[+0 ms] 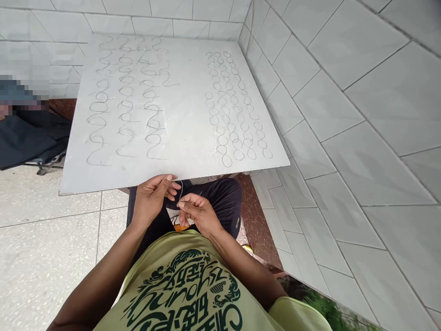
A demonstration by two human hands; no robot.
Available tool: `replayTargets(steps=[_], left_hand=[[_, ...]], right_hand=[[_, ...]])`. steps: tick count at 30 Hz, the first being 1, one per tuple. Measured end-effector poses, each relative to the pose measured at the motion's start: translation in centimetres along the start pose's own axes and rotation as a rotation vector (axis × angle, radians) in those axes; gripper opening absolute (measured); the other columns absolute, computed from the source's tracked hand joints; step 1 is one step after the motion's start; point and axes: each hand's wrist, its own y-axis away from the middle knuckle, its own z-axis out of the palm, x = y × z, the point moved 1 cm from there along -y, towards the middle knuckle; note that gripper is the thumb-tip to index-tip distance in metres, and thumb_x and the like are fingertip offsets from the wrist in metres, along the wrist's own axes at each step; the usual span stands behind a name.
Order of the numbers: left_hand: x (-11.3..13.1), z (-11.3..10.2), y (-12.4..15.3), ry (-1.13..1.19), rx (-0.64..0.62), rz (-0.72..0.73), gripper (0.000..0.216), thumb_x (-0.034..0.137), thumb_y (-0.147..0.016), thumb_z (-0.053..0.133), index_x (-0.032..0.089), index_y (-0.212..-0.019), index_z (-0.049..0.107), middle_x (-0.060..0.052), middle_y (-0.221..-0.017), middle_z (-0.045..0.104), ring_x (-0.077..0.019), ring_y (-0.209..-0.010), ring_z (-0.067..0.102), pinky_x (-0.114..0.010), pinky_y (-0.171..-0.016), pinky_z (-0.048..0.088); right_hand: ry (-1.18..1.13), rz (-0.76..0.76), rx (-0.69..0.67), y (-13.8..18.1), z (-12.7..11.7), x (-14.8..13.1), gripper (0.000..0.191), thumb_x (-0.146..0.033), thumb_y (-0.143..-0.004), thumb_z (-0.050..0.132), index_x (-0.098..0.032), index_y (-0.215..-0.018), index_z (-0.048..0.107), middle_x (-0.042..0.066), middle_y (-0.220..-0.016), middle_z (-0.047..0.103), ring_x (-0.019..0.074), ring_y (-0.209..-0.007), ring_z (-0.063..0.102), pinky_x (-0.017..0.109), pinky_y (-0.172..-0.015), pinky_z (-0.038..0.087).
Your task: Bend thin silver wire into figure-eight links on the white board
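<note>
Just past the near edge of a white board (186,151), both my hands work on one thin wire (182,186). My left hand (153,195) pinches its upper end between thumb and fingertips. Lower and to the right, my right hand (198,212) grips the other part, and a straight end sticks up past its fingers. Between the hands the wire bends in a curve. On the left of the board lie several open, wavy wires (97,120). Closed wire loops (226,160), joined like figure eights, lie in rows on the right.
Grey-white tiled walls (344,115) rise behind the board and along its right side. At the far left sits another person in dark clothing (27,133). Pale speckled floor (51,239) shows at the left, and green plants (327,308) at the lower right.
</note>
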Motion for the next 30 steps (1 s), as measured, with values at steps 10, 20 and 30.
replayTargets(steps=[10, 20, 30], left_hand=[[0.4, -0.3, -1.4, 0.024, -0.078, -0.02, 0.036, 0.049, -0.095, 0.067, 0.015, -0.097, 0.078, -0.009, -0.088, 0.078, -0.0161, -0.069, 0.068, -0.028, -0.063, 0.057], [1.4, -0.8, -2.4, 0.044, -0.041, 0.0, 0.039, 0.053, -0.091, 0.07, 0.015, -0.096, 0.079, -0.01, -0.083, 0.077, -0.0177, -0.068, 0.068, -0.029, -0.061, 0.058], [1.8, -0.9, -2.3, -0.004, -0.065, 0.041, 0.043, 0.056, -0.094, 0.064, 0.015, -0.097, 0.077, -0.01, -0.087, 0.076, -0.0172, -0.07, 0.067, -0.028, -0.061, 0.057]], right_hand=[[0.098, -0.011, -0.038, -0.2, -0.5, -0.6, 0.034, -0.05, -0.087, 0.076, -0.017, -0.092, 0.068, 0.002, -0.066, 0.073, 0.0144, -0.051, 0.067, 0.022, -0.046, 0.047], [0.218, -0.102, -0.035, 0.3, -2.2, -3.2, 0.035, -0.05, -0.089, 0.075, -0.019, -0.103, 0.069, 0.004, -0.078, 0.077, 0.0173, -0.062, 0.072, 0.027, -0.054, 0.055], [0.414, -0.108, -0.069, -0.6, -2.6, -4.7, 0.034, -0.051, -0.093, 0.07, -0.017, -0.09, 0.065, 0.005, -0.075, 0.077, 0.0142, -0.055, 0.068, 0.024, -0.05, 0.05]])
